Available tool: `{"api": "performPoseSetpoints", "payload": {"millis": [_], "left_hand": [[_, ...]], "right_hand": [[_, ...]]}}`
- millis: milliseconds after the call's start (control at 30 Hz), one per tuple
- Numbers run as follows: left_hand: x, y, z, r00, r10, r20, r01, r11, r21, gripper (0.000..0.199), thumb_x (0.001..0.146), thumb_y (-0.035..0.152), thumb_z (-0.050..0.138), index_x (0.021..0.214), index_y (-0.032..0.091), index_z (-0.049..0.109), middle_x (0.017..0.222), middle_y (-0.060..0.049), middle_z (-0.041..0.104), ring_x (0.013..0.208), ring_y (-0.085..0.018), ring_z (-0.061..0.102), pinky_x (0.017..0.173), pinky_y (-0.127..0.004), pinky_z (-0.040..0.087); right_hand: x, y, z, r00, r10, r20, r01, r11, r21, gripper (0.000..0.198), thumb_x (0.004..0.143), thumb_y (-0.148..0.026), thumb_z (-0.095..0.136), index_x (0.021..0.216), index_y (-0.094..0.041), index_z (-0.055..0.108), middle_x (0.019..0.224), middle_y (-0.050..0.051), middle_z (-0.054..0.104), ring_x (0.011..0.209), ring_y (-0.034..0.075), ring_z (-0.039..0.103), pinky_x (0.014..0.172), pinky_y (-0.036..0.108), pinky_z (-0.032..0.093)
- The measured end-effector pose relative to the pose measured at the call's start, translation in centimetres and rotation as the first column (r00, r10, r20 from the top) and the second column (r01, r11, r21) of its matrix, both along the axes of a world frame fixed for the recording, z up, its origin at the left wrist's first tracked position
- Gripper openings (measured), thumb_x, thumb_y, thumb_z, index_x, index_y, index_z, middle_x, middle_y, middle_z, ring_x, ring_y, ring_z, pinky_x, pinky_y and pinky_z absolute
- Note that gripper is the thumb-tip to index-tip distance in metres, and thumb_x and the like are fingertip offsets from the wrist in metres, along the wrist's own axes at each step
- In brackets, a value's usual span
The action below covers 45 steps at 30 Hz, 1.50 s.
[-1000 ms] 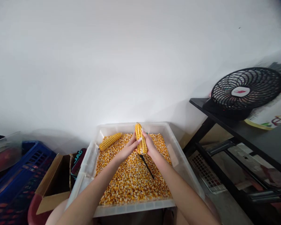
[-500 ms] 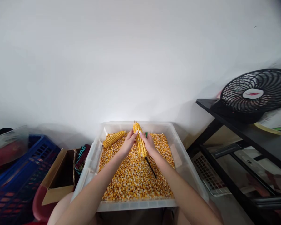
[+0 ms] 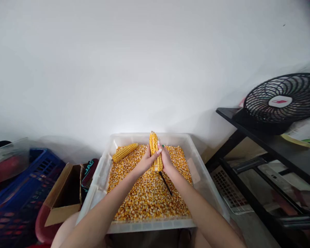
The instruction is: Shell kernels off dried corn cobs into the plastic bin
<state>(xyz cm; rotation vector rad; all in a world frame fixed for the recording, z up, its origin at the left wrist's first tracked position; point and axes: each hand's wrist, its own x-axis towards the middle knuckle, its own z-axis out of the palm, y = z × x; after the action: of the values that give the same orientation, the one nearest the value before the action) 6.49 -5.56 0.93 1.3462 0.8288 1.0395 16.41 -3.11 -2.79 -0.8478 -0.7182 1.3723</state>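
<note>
An ear of corn [image 3: 154, 140] stands nearly upright between my two hands, above a bed of loose corn kernels [image 3: 142, 193]. My left hand [image 3: 147, 159] wraps its left side, thumb laid across the front of the cob. On the other side my right hand [image 3: 165, 159] grips the same ear, its thumb pressed against the kernel rows. Part of the cob shows a stripped groove. A second ear of corn [image 3: 125, 152] lies on the kernels at the back left. Below the held ear, a thin black tool shaft [image 3: 166, 183] rests on the kernels; a bit of green shows behind my right hand.
The kernels fill a translucent plastic bin [image 3: 151, 226]. Left of it are a cardboard box [image 3: 63, 215], a red basin [image 3: 42, 224] and a blue crate [image 3: 23, 189]. To the right, a black rack [image 3: 237, 120] holds a black fan [image 3: 280, 101]. A white wall stands behind.
The held ear has turned more upright and shifted slightly right. My left thumb has moved down and across the cob's front. The other ear and the black shaft stay put.
</note>
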Motion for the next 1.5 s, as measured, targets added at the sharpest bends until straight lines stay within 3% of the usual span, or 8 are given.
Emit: {"api": "performPoseSetpoints", "payload": {"millis": [267,433,567,800,933,1100,1267,1500], "left_hand": [[-1.1,0.6,0.2,0.989,-0.125,-0.077,0.129,0.990,0.054,0.066,0.087,0.047,0.050,0.144,0.022,0.029,0.146,-0.007,0.037,0.132,-0.026,0.035,0.113,-0.039,0.025],[-1.6,0.9,0.2,0.976,-0.140,-0.164,0.155,0.984,0.084,0.068,0.087,0.049,0.049,0.146,0.023,0.028,0.152,-0.003,0.027,0.142,-0.026,0.012,0.116,-0.039,0.013],[-1.5,0.6,0.4,0.977,-0.147,-0.155,0.154,0.987,0.036,0.070,0.086,0.049,0.050,0.147,0.024,0.026,0.153,-0.001,0.024,0.142,-0.025,0.004,0.117,-0.041,0.008],[-1.2,0.3,0.3,0.971,-0.238,0.023,0.239,0.971,-0.030,0.078,0.083,0.041,0.059,0.148,0.027,0.020,0.152,-0.003,0.025,0.141,-0.028,0.014,0.114,-0.044,0.022],[-0.2,-0.1,0.0,0.981,-0.179,0.078,0.179,0.984,-0.002,0.087,0.080,0.038,0.064,0.149,0.025,0.014,0.152,-0.005,0.025,0.141,-0.027,0.017,0.115,-0.041,0.021],[0.3,-0.5,-0.2,0.991,-0.118,0.057,0.118,0.993,0.012,0.093,0.077,0.035,0.067,0.150,0.024,0.010,0.151,-0.007,0.028,0.140,-0.027,0.021,0.114,-0.040,0.023],[-0.6,0.1,-0.1,0.978,-0.208,0.026,0.206,0.977,0.053,0.084,0.082,0.034,0.061,0.150,0.025,0.013,0.152,-0.006,0.027,0.140,-0.028,0.020,0.114,-0.042,0.023],[-1.1,0.2,0.1,0.967,-0.243,-0.074,0.249,0.965,0.083,0.087,0.083,0.039,0.059,0.150,0.024,0.006,0.155,-0.005,0.016,0.142,-0.026,0.009,0.116,-0.041,0.014]], "right_hand": [[0.4,0.0,0.3,0.996,0.042,-0.080,-0.043,0.999,-0.004,0.023,0.069,-0.043,0.068,0.075,-0.022,0.059,0.071,-0.003,0.065,0.070,0.017,0.062,0.065,0.028,0.049],[0.8,0.2,0.2,0.994,0.031,-0.103,-0.032,0.999,-0.015,0.024,0.070,-0.042,0.069,0.080,-0.022,0.060,0.072,-0.003,0.066,0.069,0.016,0.062,0.065,0.028,0.049],[1.2,0.6,0.0,0.994,-0.031,-0.106,0.029,0.999,-0.018,0.028,0.069,-0.045,0.069,0.086,-0.023,0.062,0.068,-0.004,0.064,0.066,0.016,0.061,0.062,0.028,0.049],[1.4,0.7,0.3,0.981,0.081,-0.176,-0.089,0.995,-0.037,0.036,0.075,-0.055,0.058,0.087,-0.022,0.064,0.072,0.001,0.068,0.074,0.022,0.065,0.064,0.033,0.051],[1.0,0.3,0.4,0.989,-0.016,-0.144,0.015,1.000,-0.007,0.029,0.072,-0.048,0.064,0.083,-0.022,0.063,0.069,-0.001,0.066,0.070,0.019,0.063,0.065,0.030,0.051],[0.6,-0.1,0.4,0.994,-0.068,-0.082,0.067,0.998,-0.011,0.026,0.068,-0.044,0.068,0.078,-0.022,0.060,0.067,-0.003,0.063,0.067,0.017,0.062,0.061,0.028,0.050],[0.8,0.0,0.4,0.993,-0.039,-0.108,0.037,0.999,-0.023,0.029,0.069,-0.046,0.067,0.083,-0.022,0.061,0.069,-0.002,0.064,0.067,0.017,0.061,0.061,0.028,0.049],[1.0,0.0,0.4,0.992,-0.030,-0.123,0.027,0.999,-0.027,0.024,0.068,-0.042,0.070,0.077,-0.022,0.060,0.066,-0.004,0.062,0.062,0.015,0.058,0.061,0.027,0.047]]}}
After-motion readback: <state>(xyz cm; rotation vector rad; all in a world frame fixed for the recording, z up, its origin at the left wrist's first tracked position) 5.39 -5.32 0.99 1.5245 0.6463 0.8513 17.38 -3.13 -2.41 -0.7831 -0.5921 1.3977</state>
